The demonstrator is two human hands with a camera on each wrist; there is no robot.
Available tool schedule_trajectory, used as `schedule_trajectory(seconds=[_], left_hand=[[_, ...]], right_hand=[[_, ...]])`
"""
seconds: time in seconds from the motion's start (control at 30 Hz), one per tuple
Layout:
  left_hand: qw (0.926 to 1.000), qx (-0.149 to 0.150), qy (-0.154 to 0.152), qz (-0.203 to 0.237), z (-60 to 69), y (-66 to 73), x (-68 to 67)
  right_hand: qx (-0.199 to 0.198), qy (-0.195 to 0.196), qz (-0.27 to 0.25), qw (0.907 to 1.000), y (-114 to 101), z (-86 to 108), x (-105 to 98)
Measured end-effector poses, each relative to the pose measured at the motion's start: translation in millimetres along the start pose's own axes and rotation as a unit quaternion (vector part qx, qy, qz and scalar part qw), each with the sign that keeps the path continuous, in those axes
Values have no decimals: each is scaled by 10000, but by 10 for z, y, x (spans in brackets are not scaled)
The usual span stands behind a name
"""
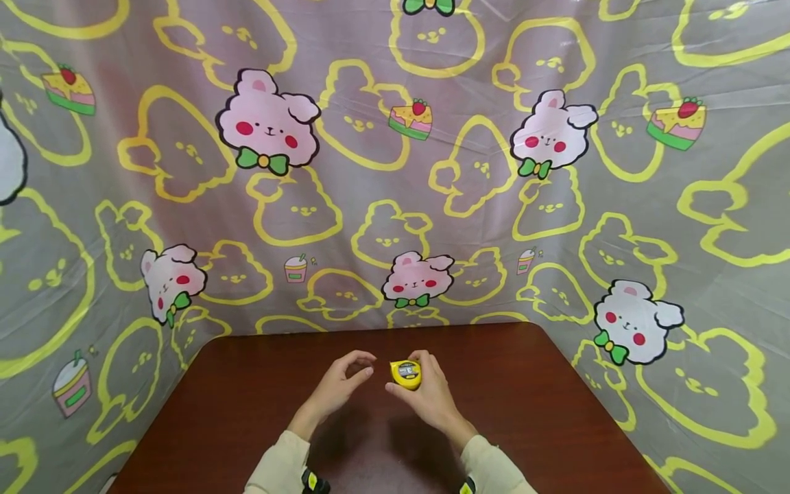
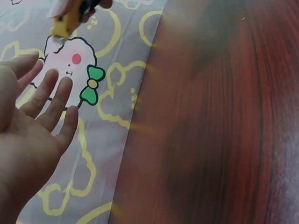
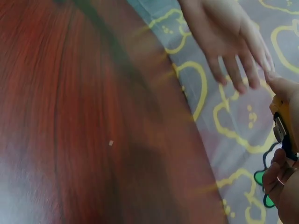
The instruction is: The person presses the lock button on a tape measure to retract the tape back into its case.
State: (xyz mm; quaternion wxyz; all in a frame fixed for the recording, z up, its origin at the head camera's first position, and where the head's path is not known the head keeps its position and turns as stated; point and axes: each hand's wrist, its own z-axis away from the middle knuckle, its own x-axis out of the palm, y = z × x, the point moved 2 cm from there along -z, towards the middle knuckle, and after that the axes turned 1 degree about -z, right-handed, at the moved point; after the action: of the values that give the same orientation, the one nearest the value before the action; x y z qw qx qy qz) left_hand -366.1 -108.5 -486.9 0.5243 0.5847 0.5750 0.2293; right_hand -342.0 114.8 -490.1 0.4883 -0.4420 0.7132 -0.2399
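A yellow tape measure (image 1: 406,374) with a dark label is held up above the table by my right hand (image 1: 428,391), thumb on one side and fingers on the other. Facing it from the left is my left hand (image 1: 342,384), its fingers loosely bent and nothing in them; a small gap separates it from the tape measure. In the left wrist view the left palm (image 2: 35,135) shows with fingers spread, and the tape measure (image 2: 70,21) is blurred at the top. The right wrist view has the tape measure (image 3: 282,126) at its right edge, partly hidden by the right hand.
Below both hands lies a dark reddish-brown wooden table (image 1: 247,398) with rounded far corners. A grey curtain (image 1: 370,185) printed with yellow outlines and rabbit faces surrounds it at the back and sides. A tiny pale speck (image 3: 111,143) lies on the tabletop.
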Motion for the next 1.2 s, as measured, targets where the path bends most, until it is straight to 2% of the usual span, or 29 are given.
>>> schedule_trajectory(seconds=[0.23,0.47,0.7,0.93,1.2], left_hand=[[9996,242,116,58,48,1,-59],[9996,114,220,128,55,17,-101],[9992,286,251,154,73,-17,-94],[9993,243,245,134,105,-31,-117],[9993,217,251,170,146,-66,-112]], right_hand=[[251,241,355,9988,256,63,-28],[486,211,750,9958,533,130,70],[503,208,1141,9920,726,218,191],[437,98,1672,9849,810,271,298],[349,187,2133,9762,820,297,380]])
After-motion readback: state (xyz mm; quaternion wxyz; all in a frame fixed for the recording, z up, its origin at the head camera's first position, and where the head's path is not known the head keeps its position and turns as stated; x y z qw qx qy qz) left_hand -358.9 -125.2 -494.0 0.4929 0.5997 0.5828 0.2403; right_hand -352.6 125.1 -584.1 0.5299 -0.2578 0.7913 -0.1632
